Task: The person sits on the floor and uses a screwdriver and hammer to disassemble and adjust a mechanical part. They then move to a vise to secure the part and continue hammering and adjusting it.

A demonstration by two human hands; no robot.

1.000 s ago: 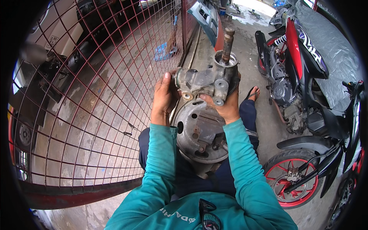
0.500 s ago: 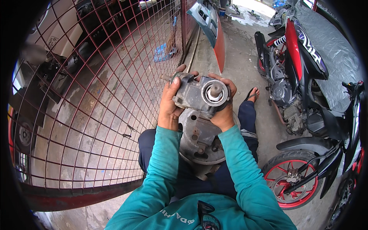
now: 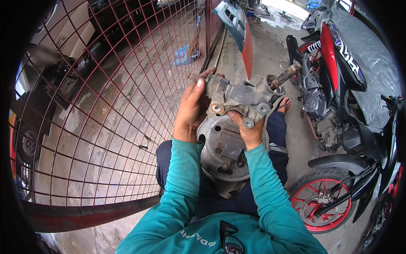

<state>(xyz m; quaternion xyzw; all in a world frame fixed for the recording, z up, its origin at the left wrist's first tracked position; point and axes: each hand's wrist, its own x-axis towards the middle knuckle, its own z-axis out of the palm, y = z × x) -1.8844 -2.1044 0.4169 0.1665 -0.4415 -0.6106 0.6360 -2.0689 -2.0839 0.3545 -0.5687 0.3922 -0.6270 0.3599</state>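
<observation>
Between my two hands is a grimy grey metal gearbox [image 3: 243, 95], which looks like a steering gearbox. A thick rusty shaft [image 3: 286, 76] sticks out of its right end, up and to the right, and a thinner stub [image 3: 193, 78] shows at its left end. Round bolt holes line its near edge. My left hand [image 3: 195, 101] is closed around the left end, thumb on top. My right hand [image 3: 248, 129] grips it from below on the near side, its thumb against the housing. Beneath it stands a steel wheel rim [image 3: 205, 127] with a rusty metal block [image 3: 230, 143] on it.
A red wire-mesh fence [image 3: 118, 106] runs along my left, with vehicles behind it. To the right stand a red and black motorcycle [image 3: 315, 95] and another motorcycle's front wheel [image 3: 322, 199]. A painted panel [image 3: 241, 36] leans ahead by the fence post.
The gearbox has been turned over in my hands. Its round end faced up toward me before; now the shaft points right and the bolt holes show. My right hand has shifted underneath.
</observation>
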